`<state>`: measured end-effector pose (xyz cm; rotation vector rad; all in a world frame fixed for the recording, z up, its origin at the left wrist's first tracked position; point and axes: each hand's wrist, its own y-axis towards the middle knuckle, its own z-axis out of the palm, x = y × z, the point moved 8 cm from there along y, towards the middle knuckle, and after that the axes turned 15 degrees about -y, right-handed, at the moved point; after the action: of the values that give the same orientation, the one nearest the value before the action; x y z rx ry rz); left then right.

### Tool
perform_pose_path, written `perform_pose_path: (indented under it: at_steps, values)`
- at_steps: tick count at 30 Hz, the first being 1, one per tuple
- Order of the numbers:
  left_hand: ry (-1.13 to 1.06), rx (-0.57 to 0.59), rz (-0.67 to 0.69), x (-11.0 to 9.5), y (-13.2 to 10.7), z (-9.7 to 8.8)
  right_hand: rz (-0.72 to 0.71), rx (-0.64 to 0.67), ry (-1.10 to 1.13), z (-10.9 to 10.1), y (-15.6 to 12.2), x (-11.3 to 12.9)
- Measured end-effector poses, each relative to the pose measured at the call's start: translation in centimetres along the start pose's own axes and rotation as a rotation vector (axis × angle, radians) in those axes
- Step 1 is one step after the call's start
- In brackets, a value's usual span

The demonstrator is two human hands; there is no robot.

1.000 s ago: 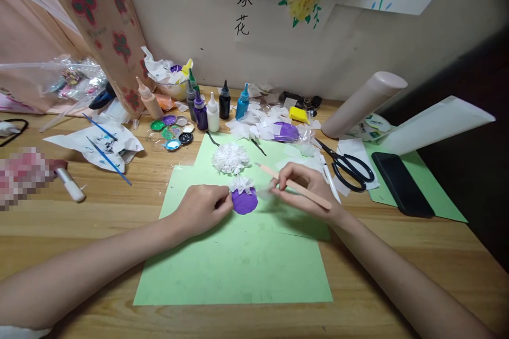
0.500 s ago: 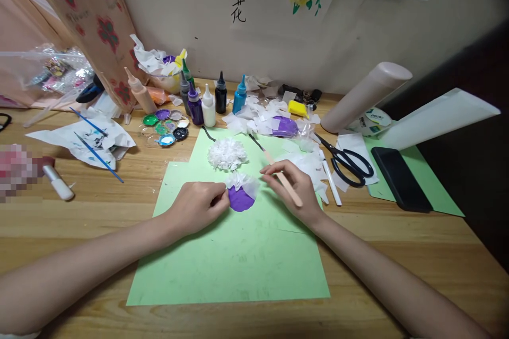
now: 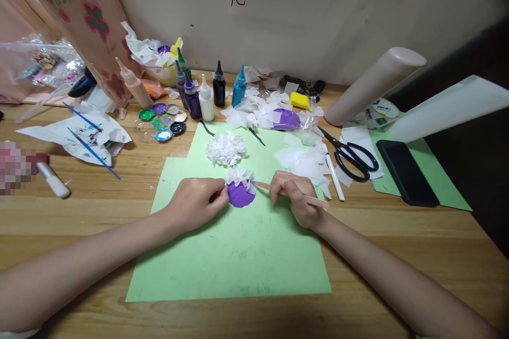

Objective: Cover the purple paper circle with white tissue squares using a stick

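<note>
A purple disc (image 3: pixel 240 195) with white tissue tufts along its top edge lies on green paper (image 3: pixel 230 254). My left hand (image 3: pixel 195 203) pinches the disc's left edge, fingers closed. My right hand (image 3: pixel 297 199) is closed round a thin wooden stick (image 3: pixel 314 200), whose tip points at the tufts on the disc's right side. A finished white tissue flower (image 3: pixel 226 148) sits on the paper just behind the disc.
Loose tissue squares (image 3: pixel 304 161) lie right of my hand, with black scissors (image 3: pixel 352 155) and a phone (image 3: pixel 406 172) beyond. Paint bottles (image 3: pixel 207 98) and a palette (image 3: pixel 164 119) stand at the back. Brushes (image 3: pixel 92 151) and a glue stick (image 3: pixel 53 180) lie left.
My right hand turned the wooden stick from pointing away to lying nearly level, its tip now at the tufts on the disc. My left hand kept its hold.
</note>
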<state>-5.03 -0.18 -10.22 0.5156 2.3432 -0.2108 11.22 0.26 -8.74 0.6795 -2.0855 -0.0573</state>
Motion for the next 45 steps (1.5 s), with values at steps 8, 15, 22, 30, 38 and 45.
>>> perform_pose_path:
  at_steps: [8,15,22,30,38,45]
  values:
    - [0.003,0.000,0.002,-0.1,0.0,-0.1,-0.092,0.060,-0.079,0.7,0.0,0.6]
    - [0.008,-0.005,0.008,-0.1,0.0,0.0,0.135,0.098,-0.019,1.2,1.3,0.3]
    - [0.003,0.000,0.003,-0.1,0.0,-0.1,0.303,0.040,0.162,1.4,1.8,-0.8]
    - [0.009,0.006,0.002,0.0,0.0,0.0,0.127,-0.200,0.122,-0.5,0.3,-0.6]
    - [0.007,-0.003,0.004,-0.1,0.0,-0.1,-0.056,-0.097,-0.065,0.6,0.9,1.3]
    - [0.000,-0.007,0.001,-0.1,0.2,0.0,-0.106,-0.074,-0.114,1.2,1.5,1.7]
